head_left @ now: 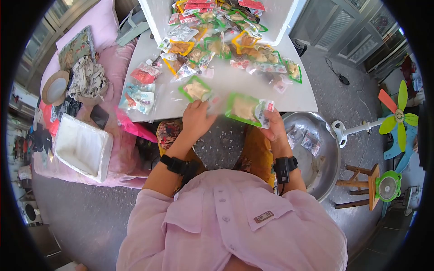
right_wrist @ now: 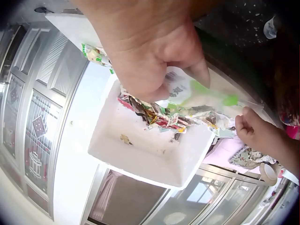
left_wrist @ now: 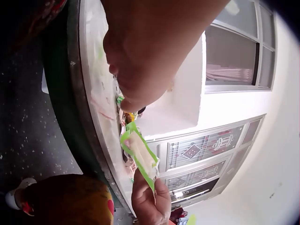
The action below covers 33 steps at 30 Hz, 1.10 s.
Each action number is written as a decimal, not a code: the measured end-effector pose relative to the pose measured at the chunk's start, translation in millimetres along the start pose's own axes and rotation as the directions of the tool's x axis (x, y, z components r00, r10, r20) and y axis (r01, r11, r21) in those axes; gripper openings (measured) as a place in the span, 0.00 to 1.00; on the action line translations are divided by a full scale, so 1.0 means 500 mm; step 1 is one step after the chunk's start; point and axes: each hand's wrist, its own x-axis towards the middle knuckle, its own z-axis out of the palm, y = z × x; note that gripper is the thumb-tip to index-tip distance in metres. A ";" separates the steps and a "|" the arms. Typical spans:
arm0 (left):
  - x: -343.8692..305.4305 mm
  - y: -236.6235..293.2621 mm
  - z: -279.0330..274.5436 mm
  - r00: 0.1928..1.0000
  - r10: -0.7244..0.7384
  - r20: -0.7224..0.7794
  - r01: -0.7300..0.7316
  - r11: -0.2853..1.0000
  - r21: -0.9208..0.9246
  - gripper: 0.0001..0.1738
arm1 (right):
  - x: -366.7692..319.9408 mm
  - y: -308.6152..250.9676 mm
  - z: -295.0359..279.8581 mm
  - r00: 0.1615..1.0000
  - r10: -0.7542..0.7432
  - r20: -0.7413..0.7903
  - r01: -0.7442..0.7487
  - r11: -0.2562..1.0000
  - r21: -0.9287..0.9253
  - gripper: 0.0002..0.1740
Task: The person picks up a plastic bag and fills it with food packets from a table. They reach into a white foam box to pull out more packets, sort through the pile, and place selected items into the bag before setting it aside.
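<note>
My right hand (head_left: pixel 274 128) grips a flat clear food packet (head_left: pixel 244 108) with a green border by its white printed end, thumb on the near face. Pale pieces show through its window. In the left wrist view this packet (left_wrist: pixel 140 150) is tilted between thumb and fingers. My left hand (head_left: pixel 198 118) pinches the near edge of a second green-bordered packet (head_left: pixel 194 89), close over the white table (head_left: pixel 217 81). The left fingertips are partly hidden behind the hand in the left wrist view, while the right wrist view shows the left hand (right_wrist: pixel 258 131) with fingers curled.
Many food packets (head_left: pixel 221 47) with yellow, green and red borders spill from a white foam box (head_left: pixel 153 22). Blue-white packets (head_left: pixel 138 98) and red ones (head_left: pixel 144 72) lie at the table's left. A metal basin (head_left: pixel 332 149) holds packets at right; a foam tray (head_left: pixel 81 149) rests on the pink bed.
</note>
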 end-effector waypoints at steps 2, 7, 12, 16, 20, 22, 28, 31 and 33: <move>-0.001 -0.003 0.017 0.999 0.033 -0.038 -0.031 0.997 0.069 0.17 | 0.002 0.001 -0.003 1.000 0.012 0.005 -0.012 1.000 0.002 0.15; 0.004 0.003 0.032 1.000 -0.003 0.005 0.003 0.995 0.099 0.14 | 0.000 0.014 -0.001 1.000 0.023 -0.019 -0.022 1.000 0.004 0.13; 0.015 -0.003 0.039 0.987 -0.128 0.102 0.130 0.991 -0.014 0.09 | 0.004 0.025 -0.001 0.998 0.061 -0.013 -0.062 0.998 -0.027 0.18; 0.027 -0.019 0.043 0.965 -0.211 0.154 0.232 0.964 -0.133 0.08 | 0.007 0.026 0.007 0.996 0.079 -0.030 -0.079 0.996 -0.028 0.18; 0.030 -0.023 0.044 0.974 -0.191 0.120 0.211 0.959 -0.188 0.09 | 0.014 0.027 0.016 0.993 0.121 0.003 -0.121 0.993 0.012 0.15; 0.034 -0.014 0.034 0.975 -0.178 0.131 0.202 0.959 -0.198 0.09 | 0.017 0.027 0.026 0.990 0.141 0.003 -0.141 0.990 0.024 0.13; 0.036 0.012 0.021 0.988 -0.140 0.070 0.150 0.974 -0.172 0.08 | 0.041 0.028 0.058 0.987 0.151 -0.051 -0.145 0.984 0.103 0.14; 0.037 0.020 0.022 0.993 -0.111 0.041 0.116 0.985 -0.128 0.07 | 0.070 0.053 0.052 0.985 0.160 -0.072 -0.147 0.976 0.158 0.14; 0.042 0.033 0.019 0.993 -0.112 0.039 0.115 0.990 -0.087 0.07 | 0.083 0.071 0.066 0.973 0.166 -0.161 -0.134 0.972 0.191 0.14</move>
